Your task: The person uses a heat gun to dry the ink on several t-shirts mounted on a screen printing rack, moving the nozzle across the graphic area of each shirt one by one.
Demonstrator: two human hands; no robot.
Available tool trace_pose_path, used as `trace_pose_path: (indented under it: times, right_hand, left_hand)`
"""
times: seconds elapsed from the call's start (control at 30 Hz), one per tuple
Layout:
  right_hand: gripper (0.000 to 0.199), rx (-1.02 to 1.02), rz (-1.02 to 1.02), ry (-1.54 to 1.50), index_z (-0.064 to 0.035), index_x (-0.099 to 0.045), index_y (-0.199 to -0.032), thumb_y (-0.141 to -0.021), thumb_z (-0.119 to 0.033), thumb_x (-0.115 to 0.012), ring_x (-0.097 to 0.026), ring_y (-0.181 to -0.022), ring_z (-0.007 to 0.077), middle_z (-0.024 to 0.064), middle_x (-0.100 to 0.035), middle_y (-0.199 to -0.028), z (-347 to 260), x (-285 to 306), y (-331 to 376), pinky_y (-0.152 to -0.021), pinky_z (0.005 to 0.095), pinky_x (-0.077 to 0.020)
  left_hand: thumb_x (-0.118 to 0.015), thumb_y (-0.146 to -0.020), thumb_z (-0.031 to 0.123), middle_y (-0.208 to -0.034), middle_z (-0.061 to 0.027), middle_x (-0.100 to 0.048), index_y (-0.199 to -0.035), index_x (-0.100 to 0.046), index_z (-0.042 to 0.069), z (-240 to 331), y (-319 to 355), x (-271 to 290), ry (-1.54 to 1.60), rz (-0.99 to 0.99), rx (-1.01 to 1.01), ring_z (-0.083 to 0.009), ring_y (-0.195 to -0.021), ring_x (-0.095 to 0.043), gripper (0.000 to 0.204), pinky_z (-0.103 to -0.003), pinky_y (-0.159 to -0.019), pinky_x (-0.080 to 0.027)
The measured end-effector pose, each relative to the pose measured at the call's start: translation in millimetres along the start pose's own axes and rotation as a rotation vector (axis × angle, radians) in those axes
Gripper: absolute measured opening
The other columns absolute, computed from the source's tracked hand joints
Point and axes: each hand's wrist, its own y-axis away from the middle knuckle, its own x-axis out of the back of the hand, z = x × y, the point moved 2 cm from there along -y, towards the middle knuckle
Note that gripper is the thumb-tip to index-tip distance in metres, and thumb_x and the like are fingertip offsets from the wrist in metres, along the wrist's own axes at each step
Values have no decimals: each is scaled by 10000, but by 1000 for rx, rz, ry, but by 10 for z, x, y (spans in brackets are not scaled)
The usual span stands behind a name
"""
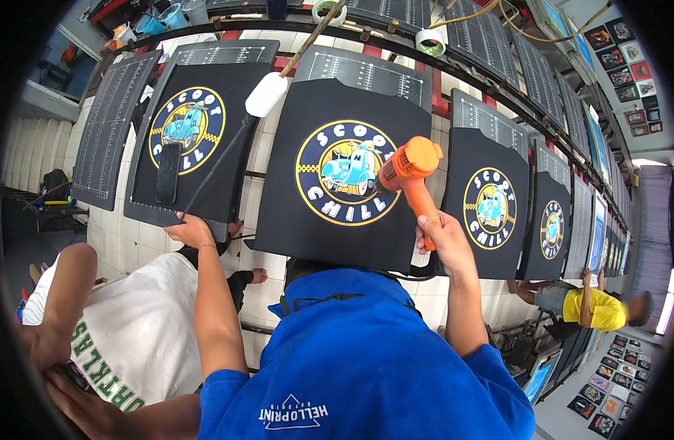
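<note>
Your right hand [447, 242] is wrapped around the handle of the orange heat gun [416, 165]. Its nose is over the right side of the round picture [343, 172] on the middle cloth [351, 103], which is black. Your left hand [192, 232] is by the black cord [218, 164], near the left cloth [238, 95]; I can't tell if its fingers are pinching it. The printing looks done: blue, yellow and white are all there, and the right cloth [465, 150] has the same picture. You seem to be on the warming part. I can't see if the paint is dry, so there may be more warming left.
</note>
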Motion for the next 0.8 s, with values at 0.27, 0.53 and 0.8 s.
trace_pose_path:
  times: [0.27,0.53,0.8]
  right_hand:
    - [262,4,4,78,-24,-595,-1015,-938,-268,-651,-579,-607,83,-1,-567,-745,-155,-88,-174,-550,224,-486]
    - [253,79,28,22,-30,-575,-974,-956,-278,-624,-572,-591,84,13,-576,-743,-218,-154,-367,-530,224,-479]
    - [255,91,19,-30,-16,-595,-1011,-948,-258,-644,-575,-607,82,11,-574,-743,-317,-304,-608,-544,227,-483]
  left_hand:
    - [-516,-986,239,-1369,-328,-387,-1401,-271,-142,-19,-18,13,16,35,-57,-442,-1302,-369,615,-500,-1077,-353]
    - [-521,-986,205,-1369,-336,-395,-1420,-254,-143,7,7,23,33,85,-78,-448,-1275,-397,617,-503,-1069,-348]
    - [-528,-978,197,-1332,-345,-423,-1375,-278,-170,-59,-24,15,62,58,-96,-457,-1259,-402,596,-505,-1068,-324]
